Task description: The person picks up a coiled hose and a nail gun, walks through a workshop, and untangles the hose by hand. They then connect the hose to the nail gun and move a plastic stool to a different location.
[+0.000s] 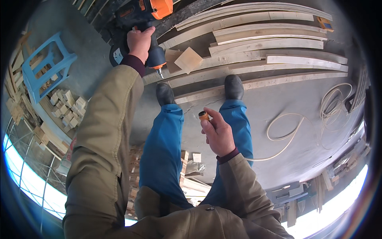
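Observation:
My left hand [139, 42] is closed round the handle of a black and orange nail gun [156, 53], held out at the upper left. A metal air plug [160, 73] sticks out of the handle's lower end. Nearer to me, in front of my knees, my right hand [218, 133] grips a small brass-orange hose coupling [203, 115] with a black rim. A pale hose [270, 158] comes out from behind my right wrist; its join to the coupling is hidden in my palm. Coupling and plug are apart.
Long boards [254, 65] lie in rows beyond my boots, with a square wooden piece [188, 60] on them. The hose coils [334, 105] on the floor at right. At left are a blue plastic stool [43, 65] and a pile of wood blocks [67, 106].

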`<state>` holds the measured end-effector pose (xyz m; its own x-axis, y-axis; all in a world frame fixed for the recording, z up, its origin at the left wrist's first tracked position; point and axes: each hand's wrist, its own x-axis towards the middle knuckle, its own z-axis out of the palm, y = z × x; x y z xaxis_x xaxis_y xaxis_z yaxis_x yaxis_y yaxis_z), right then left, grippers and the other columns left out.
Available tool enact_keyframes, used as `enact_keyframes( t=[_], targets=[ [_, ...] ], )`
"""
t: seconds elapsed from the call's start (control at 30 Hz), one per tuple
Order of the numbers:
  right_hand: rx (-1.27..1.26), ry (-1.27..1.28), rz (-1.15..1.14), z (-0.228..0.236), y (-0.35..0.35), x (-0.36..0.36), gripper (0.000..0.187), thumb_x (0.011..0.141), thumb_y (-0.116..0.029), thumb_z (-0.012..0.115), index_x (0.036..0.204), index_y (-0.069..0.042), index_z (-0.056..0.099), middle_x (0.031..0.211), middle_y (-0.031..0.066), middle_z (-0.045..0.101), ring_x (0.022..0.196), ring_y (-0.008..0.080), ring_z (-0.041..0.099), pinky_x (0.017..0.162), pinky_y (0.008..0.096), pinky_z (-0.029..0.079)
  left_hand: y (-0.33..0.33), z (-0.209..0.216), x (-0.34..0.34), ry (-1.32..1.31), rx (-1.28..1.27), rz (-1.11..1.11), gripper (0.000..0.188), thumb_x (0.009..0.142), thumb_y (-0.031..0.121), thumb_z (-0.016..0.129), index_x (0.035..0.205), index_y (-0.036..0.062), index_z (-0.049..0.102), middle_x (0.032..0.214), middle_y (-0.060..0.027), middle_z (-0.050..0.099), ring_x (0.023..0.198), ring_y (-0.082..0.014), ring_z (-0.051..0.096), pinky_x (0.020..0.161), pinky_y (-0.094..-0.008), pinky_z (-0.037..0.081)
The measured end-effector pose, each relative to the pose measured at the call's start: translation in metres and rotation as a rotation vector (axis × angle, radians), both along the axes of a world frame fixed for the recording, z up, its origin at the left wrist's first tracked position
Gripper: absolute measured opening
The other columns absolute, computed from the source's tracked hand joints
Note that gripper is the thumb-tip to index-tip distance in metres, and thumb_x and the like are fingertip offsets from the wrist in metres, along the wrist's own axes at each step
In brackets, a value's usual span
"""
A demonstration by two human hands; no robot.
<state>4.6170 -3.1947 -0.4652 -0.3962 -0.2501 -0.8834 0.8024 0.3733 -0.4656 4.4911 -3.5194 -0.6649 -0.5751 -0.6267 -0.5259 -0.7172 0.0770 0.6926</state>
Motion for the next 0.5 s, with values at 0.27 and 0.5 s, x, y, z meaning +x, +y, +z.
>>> enact_keyframes(
  t=[0.27, 0.5],
  targets=[
    [-0.004, 0.100, 0.016, -0.029, -0.004, 0.002, 0.038, 0.096, -0.022, 0.063, 0.130, -0.006, 0.055, 0.077, 0.0147, 0.067, 0.070, 0.0248, 0.067, 0.067, 0.0344, 0.051, 0.011, 0.008, 0.002, -0.045, 0.295, 0.108, 0.041, 0.079, 0.020, 0.082, 0.108, -0.0040, 0.066, 0.103, -0.0082, 0.066, 0.090, -0.0168, 0.061, 0.075, -0.0352, 0.051],
    [-0.047, 0.142, 0.071, -0.040, -0.029, -0.008, 0.033, 0.096, -0.021, 0.061, 0.123, -0.003, 0.057, 0.091, 0.0208, 0.069, 0.085, 0.0360, 0.069, 0.075, 0.0391, 0.053, 0.010, 0.070, -0.011, -0.096, 0.528, 0.216, 0.020, 0.081, 0.017, 0.078, 0.092, 0.0058, 0.065, 0.079, -0.0039, 0.062, 0.065, -0.0178, 0.060, 0.060, -0.0358, 0.052]
  ],
)
